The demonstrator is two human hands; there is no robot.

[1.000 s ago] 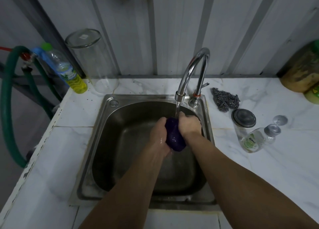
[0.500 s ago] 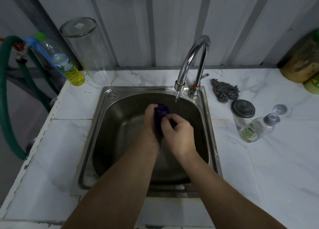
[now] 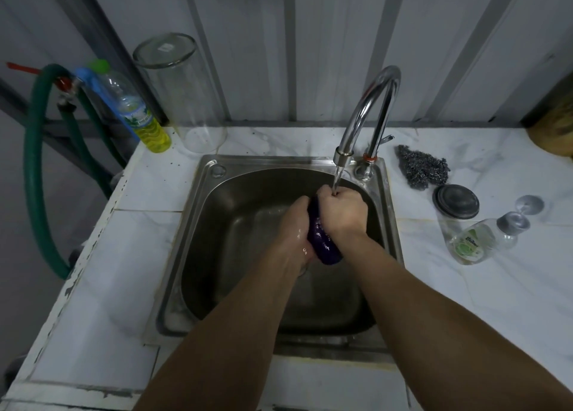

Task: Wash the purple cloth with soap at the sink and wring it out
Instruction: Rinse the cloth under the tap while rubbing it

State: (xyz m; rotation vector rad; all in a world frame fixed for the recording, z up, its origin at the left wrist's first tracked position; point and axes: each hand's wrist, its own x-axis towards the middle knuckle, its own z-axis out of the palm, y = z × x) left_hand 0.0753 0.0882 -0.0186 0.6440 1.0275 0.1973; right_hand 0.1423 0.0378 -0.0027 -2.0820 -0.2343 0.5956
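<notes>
Hanging over the sink [image 3: 198, 255], the cloth [image 3: 322, 240] is bunched into a roll, long axis running from far-left to near-right, its near end poking out below the hands. The left hand [image 3: 293, 224] and right hand [image 3: 342, 212] both curl tight round it. Water from the tap [image 3: 369, 106] lands on the right knuckles. A soap bottle [image 3: 477, 240] lies on the bench [image 3: 496, 302], right.
</notes>
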